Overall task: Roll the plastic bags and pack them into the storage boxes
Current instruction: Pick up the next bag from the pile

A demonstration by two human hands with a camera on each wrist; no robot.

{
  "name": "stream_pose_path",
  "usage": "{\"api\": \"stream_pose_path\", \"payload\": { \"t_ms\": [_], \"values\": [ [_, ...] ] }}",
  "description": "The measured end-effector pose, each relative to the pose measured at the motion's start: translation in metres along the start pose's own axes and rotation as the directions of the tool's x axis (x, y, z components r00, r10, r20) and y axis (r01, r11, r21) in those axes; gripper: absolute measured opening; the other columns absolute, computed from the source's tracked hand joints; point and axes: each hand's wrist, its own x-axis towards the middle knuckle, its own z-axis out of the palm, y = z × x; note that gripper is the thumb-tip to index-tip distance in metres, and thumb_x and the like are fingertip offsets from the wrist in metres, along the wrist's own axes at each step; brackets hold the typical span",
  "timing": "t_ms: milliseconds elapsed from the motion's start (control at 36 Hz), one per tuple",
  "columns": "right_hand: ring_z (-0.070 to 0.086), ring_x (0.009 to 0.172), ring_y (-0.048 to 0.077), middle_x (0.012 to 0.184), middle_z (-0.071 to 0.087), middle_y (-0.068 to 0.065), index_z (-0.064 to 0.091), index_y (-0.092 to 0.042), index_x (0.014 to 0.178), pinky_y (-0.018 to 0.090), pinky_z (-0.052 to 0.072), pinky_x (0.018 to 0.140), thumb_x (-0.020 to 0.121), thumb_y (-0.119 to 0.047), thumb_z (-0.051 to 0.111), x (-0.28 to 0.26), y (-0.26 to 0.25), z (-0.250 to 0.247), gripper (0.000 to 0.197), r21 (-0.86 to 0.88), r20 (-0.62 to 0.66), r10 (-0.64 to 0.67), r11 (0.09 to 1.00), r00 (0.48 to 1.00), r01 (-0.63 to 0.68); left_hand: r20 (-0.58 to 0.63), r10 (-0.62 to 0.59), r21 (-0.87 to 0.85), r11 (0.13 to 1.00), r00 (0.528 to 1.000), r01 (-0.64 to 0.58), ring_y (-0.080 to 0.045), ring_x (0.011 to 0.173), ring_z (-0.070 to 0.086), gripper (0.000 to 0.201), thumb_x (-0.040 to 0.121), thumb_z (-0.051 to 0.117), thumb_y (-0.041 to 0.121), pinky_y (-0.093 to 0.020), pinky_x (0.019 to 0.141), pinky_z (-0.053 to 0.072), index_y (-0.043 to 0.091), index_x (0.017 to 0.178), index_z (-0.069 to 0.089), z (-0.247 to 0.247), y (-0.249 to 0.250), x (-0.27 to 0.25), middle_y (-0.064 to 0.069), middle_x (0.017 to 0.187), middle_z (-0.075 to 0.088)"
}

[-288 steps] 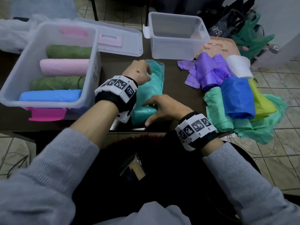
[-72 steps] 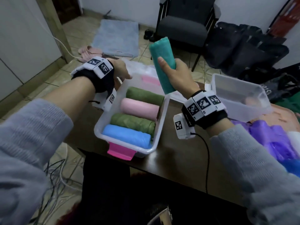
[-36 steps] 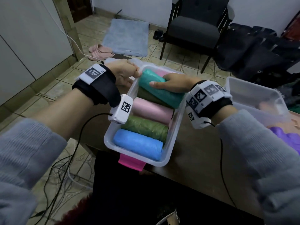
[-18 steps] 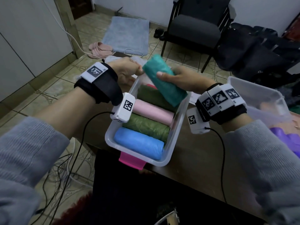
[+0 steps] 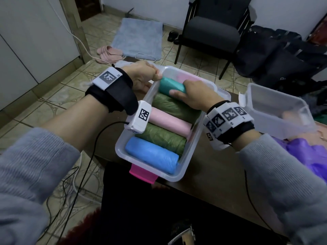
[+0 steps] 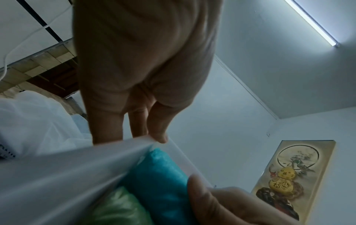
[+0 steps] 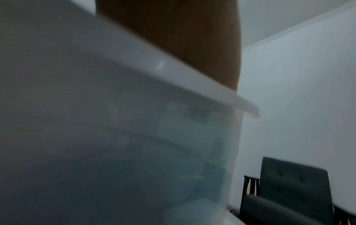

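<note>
The right hand [image 5: 192,95] grips the teal roll [image 5: 170,85] near the top of the box [image 5: 187,163] while the left hand [image 5: 141,75] pinches its rim; let go early and the roll may spring open.

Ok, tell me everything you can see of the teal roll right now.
The teal roll is a plastic bag rolled into a crinkled, slightly glossy cylinder. It lies crosswise at the far end of the clear storage box, beside a green roll. The right hand grips its right end; the left hand holds the box's far corner beside its left end.
</note>
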Motion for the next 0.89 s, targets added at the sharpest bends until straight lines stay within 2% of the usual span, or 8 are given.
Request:
{"api": "stream_pose_path", "payload": {
  "t_ms": [111, 306, 417, 583, 667, 750, 806, 889],
  "values": [
    [0.057, 0.099, 0.031, 0.110, 0.062, 0.018, 0.058, -0.005, 0.104, 0.034, 0.038, 0.078, 0.098, -0.053, 0.027, -0.005, 0.000, 0.000, 0.058, -0.078, -0.053, 0.007, 0.997, 0.999, -0.011, 0.010, -0.001, 0.011, 1.000, 1.000, 0.001, -0.022, 0.066, 0.055, 0.028, 0.096, 0.048, 0.003, -0.029, 0.040, 0.052, 0.014, 0.071, 0.045, 0.001, 0.001, 0.001, -0.006, 0.079, 0.051],
    [0.057, 0.101, 0.031, 0.112, 0.060, 0.013, 0.061, -0.008, 0.115, 0.042, 0.045, 0.075, 0.097, -0.038, 0.044, -0.019, -0.006, 0.009, 0.039, -0.228, -0.400, -0.116, 0.973, 0.909, 0.024, 0.036, 0.007, 0.028, 1.000, 0.999, -0.008, -0.018, 0.063, 0.054, 0.029, 0.097, 0.047, 0.004, -0.026, 0.038, 0.051, 0.014, 0.070, 0.045, 0.001, 0.002, -0.001, -0.005, 0.076, 0.050],
    [0.047, 0.111, 0.030, 0.121, 0.053, 0.011, 0.056, -0.015, 0.127, 0.044, 0.041, 0.085, 0.099, -0.025, 0.039, -0.023, 0.000, 0.017, 0.034, -0.129, -0.275, -0.143, 0.986, 0.951, 0.111, 0.030, 0.007, 0.043, 0.999, 1.000, -0.008, -0.018, 0.062, 0.054, 0.029, 0.097, 0.046, 0.004, -0.026, 0.038, 0.051, 0.014, 0.070, 0.046, 0.001, 0.002, 0.001, -0.005, 0.075, 0.051],
    [0.042, 0.117, 0.029, 0.133, 0.046, 0.009, 0.043, -0.021, 0.140, 0.040, 0.036, 0.094, 0.096, -0.012, 0.035, -0.022, 0.006, 0.019, 0.046, -0.059, -0.121, -0.094, 0.994, 0.988, 0.088, 0.013, -0.001, 0.045, 0.999, 1.000, 0.000, -0.017, 0.062, 0.053, 0.028, 0.097, 0.046, 0.003, -0.025, 0.039, 0.052, 0.015, 0.072, 0.044, 0.004, 0.000, 0.006, -0.004, 0.076, 0.050],
    [0.044, 0.119, 0.028, 0.131, 0.052, 0.007, 0.050, -0.018, 0.135, 0.037, 0.032, 0.097, 0.094, -0.007, 0.038, -0.022, 0.009, 0.023, 0.044, 0.004, -0.214, -0.098, 0.995, 0.972, 0.101, 0.000, -0.012, 0.047, 0.999, 1.000, 0.012, -0.018, 0.064, 0.054, 0.027, 0.097, 0.047, 0.003, -0.028, 0.040, 0.052, 0.015, 0.073, 0.044, 0.006, 0.000, 0.009, -0.004, 0.078, 0.050],
    [0.047, 0.118, 0.029, 0.123, 0.056, 0.013, 0.060, -0.008, 0.123, 0.036, 0.032, 0.101, 0.086, 0.001, 0.041, -0.028, 0.009, 0.034, 0.042, 0.199, -0.505, 0.024, 0.976, 0.863, 0.090, -0.022, -0.020, 0.051, 0.998, 1.000, 0.021, -0.018, 0.063, 0.054, 0.025, 0.097, 0.048, 0.004, -0.030, 0.042, 0.053, 0.015, 0.075, 0.044, 0.008, -0.001, 0.014, -0.004, 0.079, 0.050],
    [0.041, 0.124, 0.030, 0.129, 0.049, 0.017, 0.053, -0.003, 0.127, 0.035, 0.029, 0.107, 0.086, 0.005, 0.040, -0.034, 0.008, 0.038, 0.044, 0.345, -0.578, 0.198, 0.938, 0.791, 0.017, -0.030, -0.031, 0.054, 0.998, 0.999, 0.032, -0.018, 0.063, 0.055, 0.024, 0.097, 0.048, 0.004, -0.034, 0.051, 0.056, 0.014, 0.075, 0.044, 0.009, -0.001, 0.017, -0.005, 0.079, 0.051],
    [0.026, 0.138, 0.024, 0.148, 0.028, 0.015, 0.022, -0.003, 0.145, 0.027, 0.017, 0.112, 0.097, -0.004, 0.035, -0.041, 0.006, 0.037, 0.050, 0.719, -0.300, 0.499, 0.678, 0.813, -0.151, -0.037, -0.046, 0.065, 0.997, 0.998, 0.048, -0.019, 0.062, 0.055, 0.023, 0.097, 0.049, 0.004, -0.032, 0.044, 0.054, 0.013, 0.075, 0.045, 0.009, -0.002, 0.021, -0.005, 0.079, 0.051]
  ]
}}
